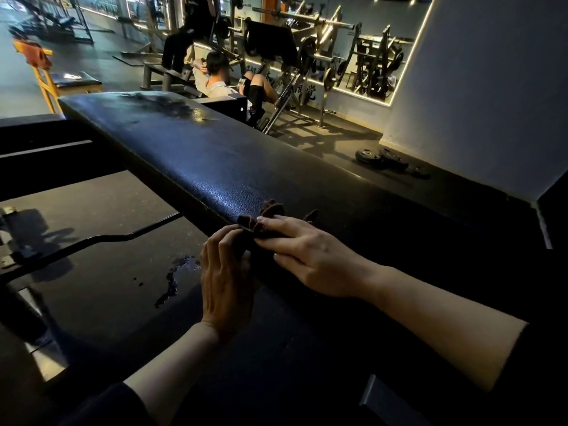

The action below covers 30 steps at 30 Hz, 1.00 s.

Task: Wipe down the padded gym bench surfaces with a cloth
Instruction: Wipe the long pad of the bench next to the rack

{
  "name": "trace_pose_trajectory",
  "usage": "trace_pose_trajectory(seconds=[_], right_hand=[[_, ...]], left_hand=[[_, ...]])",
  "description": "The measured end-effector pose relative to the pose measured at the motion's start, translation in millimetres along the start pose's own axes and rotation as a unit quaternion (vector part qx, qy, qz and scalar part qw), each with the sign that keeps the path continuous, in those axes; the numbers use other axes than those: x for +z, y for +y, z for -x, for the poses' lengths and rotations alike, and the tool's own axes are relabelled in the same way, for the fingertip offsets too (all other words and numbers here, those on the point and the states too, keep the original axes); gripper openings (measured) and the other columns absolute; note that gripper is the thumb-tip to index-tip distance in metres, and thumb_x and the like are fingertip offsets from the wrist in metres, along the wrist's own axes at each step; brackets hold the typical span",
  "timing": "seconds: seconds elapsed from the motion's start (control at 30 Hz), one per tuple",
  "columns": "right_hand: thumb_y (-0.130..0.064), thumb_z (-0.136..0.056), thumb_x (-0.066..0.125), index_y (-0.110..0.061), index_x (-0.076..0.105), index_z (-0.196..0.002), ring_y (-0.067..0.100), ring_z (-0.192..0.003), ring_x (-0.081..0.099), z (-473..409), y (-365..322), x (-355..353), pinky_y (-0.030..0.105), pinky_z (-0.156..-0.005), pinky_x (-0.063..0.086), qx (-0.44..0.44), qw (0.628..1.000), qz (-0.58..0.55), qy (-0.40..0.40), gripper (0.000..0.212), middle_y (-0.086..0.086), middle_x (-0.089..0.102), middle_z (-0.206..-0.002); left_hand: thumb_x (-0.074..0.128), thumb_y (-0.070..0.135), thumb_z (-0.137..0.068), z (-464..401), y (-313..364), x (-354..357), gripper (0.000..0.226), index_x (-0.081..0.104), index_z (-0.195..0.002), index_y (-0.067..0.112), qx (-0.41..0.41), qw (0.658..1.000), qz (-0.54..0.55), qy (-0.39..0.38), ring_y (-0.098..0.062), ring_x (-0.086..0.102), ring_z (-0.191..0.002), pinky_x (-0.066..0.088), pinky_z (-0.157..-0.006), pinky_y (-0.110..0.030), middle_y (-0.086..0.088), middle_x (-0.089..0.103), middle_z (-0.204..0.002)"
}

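Both hands, the left hand (226, 272) and right hand (302, 253), grip a dark cloth (261, 218) on the black padded bench (196, 155).

Beyond me a dim gym spread over dark rubber floor (101, 216); behind a seated person (216, 78) stood barbell racks (375, 69), and right of them rose a grey wall (491, 87).

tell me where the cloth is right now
In the head view, the dark cloth lies bunched on the padded bench's near edge, held between both hands.
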State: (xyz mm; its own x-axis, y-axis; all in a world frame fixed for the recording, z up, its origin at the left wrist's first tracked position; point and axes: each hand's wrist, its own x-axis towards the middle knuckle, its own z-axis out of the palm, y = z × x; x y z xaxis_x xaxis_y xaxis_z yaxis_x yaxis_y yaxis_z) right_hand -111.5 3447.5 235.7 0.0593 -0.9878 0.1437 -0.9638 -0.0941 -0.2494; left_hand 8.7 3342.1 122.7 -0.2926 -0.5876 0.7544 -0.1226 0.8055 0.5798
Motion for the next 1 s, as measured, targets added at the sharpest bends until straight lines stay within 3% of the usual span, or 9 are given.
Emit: trace_pose_trajectory(seconds=[0.1,0.23,0.4,0.47,0.67,0.87,1.0], right_hand=[[-0.026,-0.095,0.043,-0.025,0.045,-0.141,0.017,-0.146,0.01,25,1,-6,0.02,-0.117,0.004,-0.037,0.998,0.03,-0.038,0.045,-0.004,0.021,-0.158],[-0.022,-0.098,0.047,-0.028,0.042,-0.142,0.024,-0.147,0.002,8,-3,2,0.027,-0.117,0.001,-0.057,0.995,0.074,-0.04,0.045,0.0,0.016,-0.159],[-0.019,-0.098,0.046,-0.025,0.04,-0.144,0.028,-0.147,-0.001,-61,-15,23,0.041,-0.118,0.01,-0.061,0.993,0.094,-0.044,0.047,0.004,0.012,-0.16],[-0.016,-0.097,0.049,-0.023,0.04,-0.144,0.029,-0.147,0.0,-89,-17,29,0.042,-0.119,0.011,-0.066,0.992,0.097,-0.041,0.048,0.005,0.013,-0.159],[-0.019,-0.097,0.05,-0.02,0.045,-0.141,0.031,-0.146,0.006,-167,-13,42,0.045,-0.119,0.014,-0.072,0.992,0.095,-0.034,0.045,0.007,0.019,-0.158],[-0.022,-0.095,0.054,-0.021,0.05,-0.138,0.03,-0.144,0.016,-249,-4,55,0.048,-0.118,0.018,-0.051,0.997,0.05,-0.016,0.043,0.008,0.029,-0.153],[-0.02,-0.095,0.055,-0.018,0.05,-0.138,0.027,-0.141,0.023,-292,3,59,0.039,-0.118,0.017,-0.031,0.999,0.014,0.003,0.044,0.008,0.035,-0.15]], left_hand=[[0.044,0.024,-0.09,2,3,-1,0.033,0.042,-0.122,0.014,0.013,1.0,-0.007,-0.002,-0.023,0.045,-0.113,0.04,-0.094,-0.036,-0.004,0.042,-0.125],[0.046,0.022,-0.091,2,-11,-9,0.036,0.04,-0.125,0.013,0.002,1.0,-0.022,-0.004,-0.024,0.044,-0.115,0.042,-0.094,-0.038,-0.006,0.039,-0.128],[0.045,0.02,-0.09,-17,-54,-28,0.043,0.04,-0.131,0.007,-0.03,0.996,-0.086,-0.022,-0.026,0.044,-0.119,0.038,-0.102,-0.039,-0.016,0.044,-0.131],[0.045,0.017,-0.09,-28,-71,-35,0.045,0.041,-0.133,0.005,-0.05,0.993,-0.096,-0.041,-0.029,0.045,-0.12,0.043,-0.101,-0.046,-0.018,0.045,-0.132],[0.037,0.025,-0.087,-56,-104,-54,0.056,0.041,-0.138,0.002,-0.099,0.987,-0.1,-0.073,-0.03,0.044,-0.125,0.039,-0.104,-0.04,-0.018,0.044,-0.137],[0.045,0.016,-0.086,-95,-144,-66,0.054,0.041,-0.137,0.0,-0.109,0.988,-0.087,-0.07,-0.029,0.046,-0.124,0.042,-0.103,-0.045,-0.017,0.045,-0.136],[0.042,0.017,-0.09,-129,-178,-73,0.049,0.043,-0.137,0.003,-0.101,0.989,-0.08,-0.077,-0.025,0.044,-0.123,0.041,-0.104,-0.041,-0.014,0.045,-0.137]])
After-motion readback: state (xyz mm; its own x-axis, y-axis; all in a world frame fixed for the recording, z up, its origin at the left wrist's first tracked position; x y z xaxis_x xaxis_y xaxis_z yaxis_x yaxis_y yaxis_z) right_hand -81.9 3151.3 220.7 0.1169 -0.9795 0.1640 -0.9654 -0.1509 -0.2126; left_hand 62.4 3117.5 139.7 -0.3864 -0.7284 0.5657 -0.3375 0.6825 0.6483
